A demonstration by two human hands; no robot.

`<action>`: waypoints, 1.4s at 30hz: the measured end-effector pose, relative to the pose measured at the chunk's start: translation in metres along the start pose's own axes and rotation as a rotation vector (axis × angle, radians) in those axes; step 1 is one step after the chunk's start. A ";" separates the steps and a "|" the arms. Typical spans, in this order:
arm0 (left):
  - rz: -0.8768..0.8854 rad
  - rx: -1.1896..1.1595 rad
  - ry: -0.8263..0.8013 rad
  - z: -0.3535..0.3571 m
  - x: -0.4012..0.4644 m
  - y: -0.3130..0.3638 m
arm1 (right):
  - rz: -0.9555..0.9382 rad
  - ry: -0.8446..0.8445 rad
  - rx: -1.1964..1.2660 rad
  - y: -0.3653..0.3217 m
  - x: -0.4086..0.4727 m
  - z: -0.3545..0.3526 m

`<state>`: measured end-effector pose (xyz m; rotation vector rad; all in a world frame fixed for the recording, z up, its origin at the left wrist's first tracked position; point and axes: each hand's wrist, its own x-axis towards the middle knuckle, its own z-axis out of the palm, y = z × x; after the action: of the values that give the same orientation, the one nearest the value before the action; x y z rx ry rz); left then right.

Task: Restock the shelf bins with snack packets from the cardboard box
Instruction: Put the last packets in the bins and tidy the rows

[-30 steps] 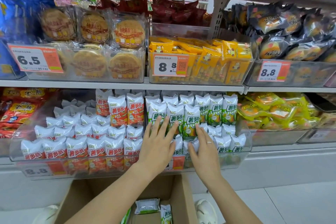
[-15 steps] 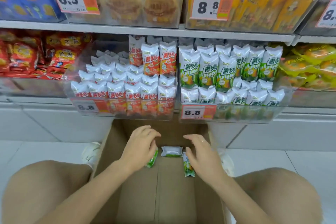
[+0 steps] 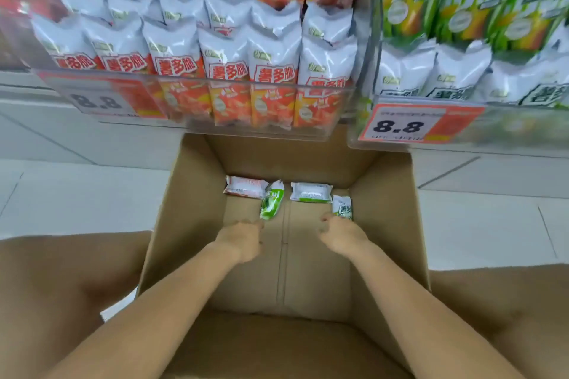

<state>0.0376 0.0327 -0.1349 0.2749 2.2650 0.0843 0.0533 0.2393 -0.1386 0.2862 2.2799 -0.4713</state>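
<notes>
Reaching deep into the cardboard box (image 3: 197, 224), left hand (image 3: 243, 238) and right hand (image 3: 341, 234) sit apart, fingers curled, empty. Four snack packets (image 3: 311, 192) lie just beyond them; a pinch comes next, I'd say.

Both hands' fingertips curl out of sight, so any grip by the left hand (image 3: 241, 238) or right hand (image 3: 341, 234) is unclear, and the green packets (image 3: 462, 9) run off frame.
</notes>
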 end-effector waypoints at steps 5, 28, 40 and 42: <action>0.028 -0.044 -0.037 0.011 0.049 0.001 | 0.132 -0.010 0.035 0.032 0.042 0.026; 0.015 -0.095 -0.229 0.099 0.086 0.019 | 0.124 0.080 -0.088 0.055 0.060 0.096; 0.031 -0.125 -0.158 0.115 0.062 0.013 | 0.032 -0.102 -0.289 0.049 0.044 0.126; 0.012 -0.172 -0.014 0.113 0.059 0.013 | 0.029 -0.054 -0.278 0.044 0.040 0.128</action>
<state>0.0887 0.0553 -0.2503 0.1966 2.2263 0.2810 0.1246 0.2275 -0.2597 0.1634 2.2509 -0.1414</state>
